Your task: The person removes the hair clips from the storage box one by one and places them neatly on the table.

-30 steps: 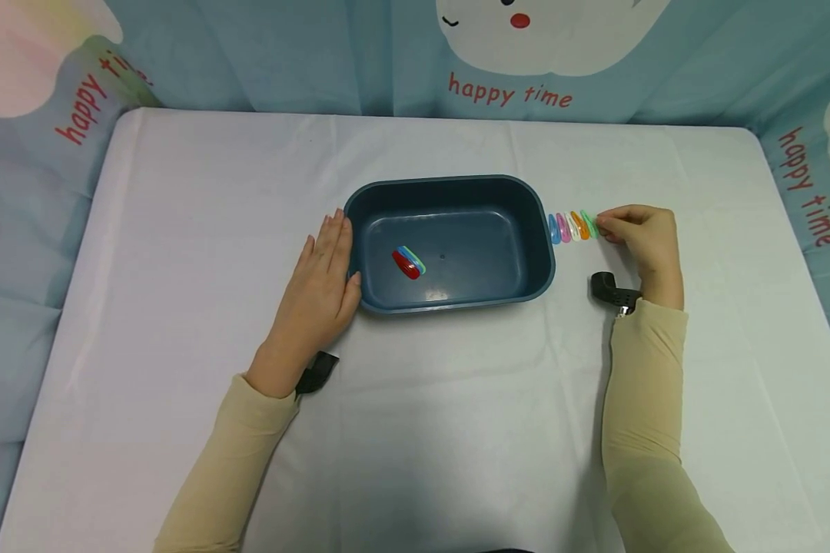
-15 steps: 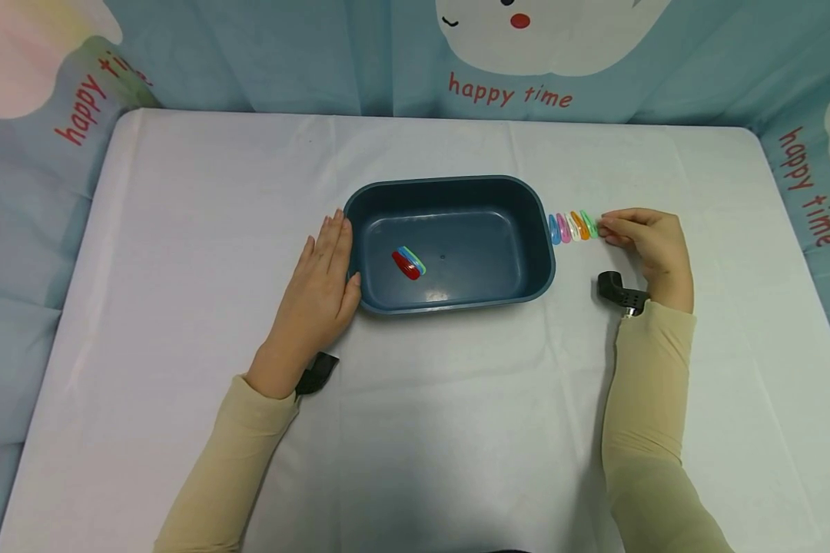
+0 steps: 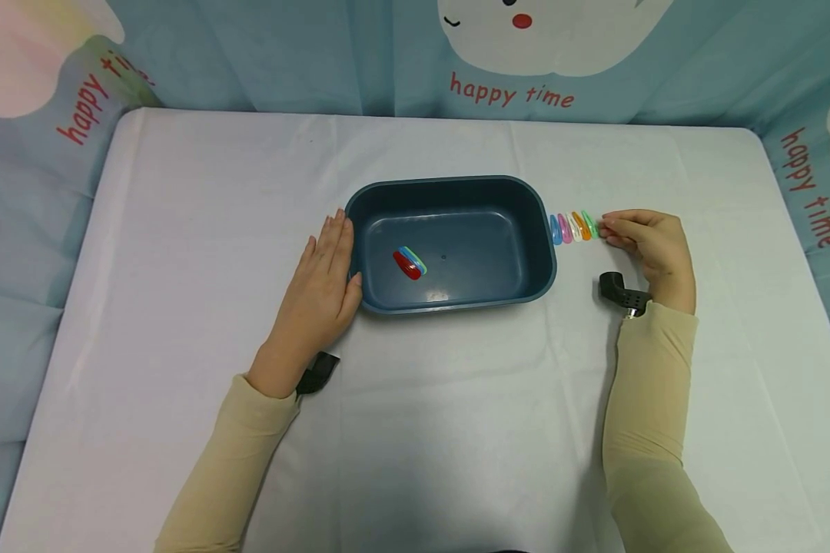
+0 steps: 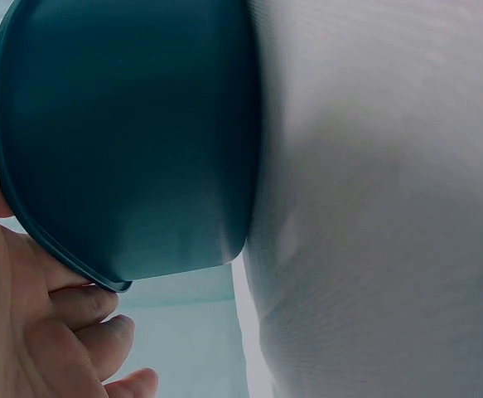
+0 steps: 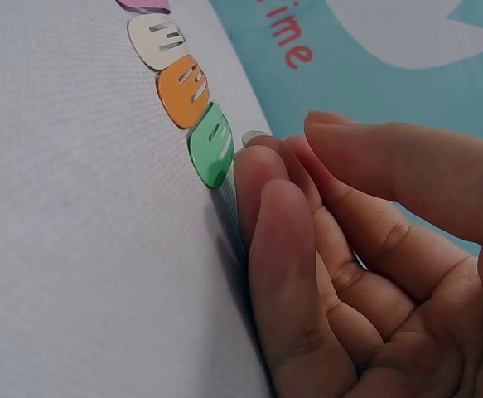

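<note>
A dark blue-green plastic tray (image 3: 463, 265) stands on the table with a few snap hair clips (image 3: 410, 263) inside: red, blue and green. My left hand (image 3: 314, 288) lies along its left end, straight fingers touching the rim, which also shows in the left wrist view. Outside the right end, several snap hair clips form a row: blue (image 3: 556, 230), pink (image 3: 564, 228), white (image 3: 574, 226), orange (image 3: 581, 226) and green (image 3: 590, 223). Just beside the green one is my right hand (image 3: 646, 238), fingers bent; no clip shows clearly between them in the right wrist view.
A white cloth covers the table (image 3: 449, 415). Light-blue printed curtains (image 3: 304, 57) surround its back and sides. Black wrist-camera mounts (image 3: 622, 294) stick out near both cuffs.
My right hand has drawn slightly right, off the green hair clip's edge, then stayed almost still. The left hand, the tray and the clips have kept their places.
</note>
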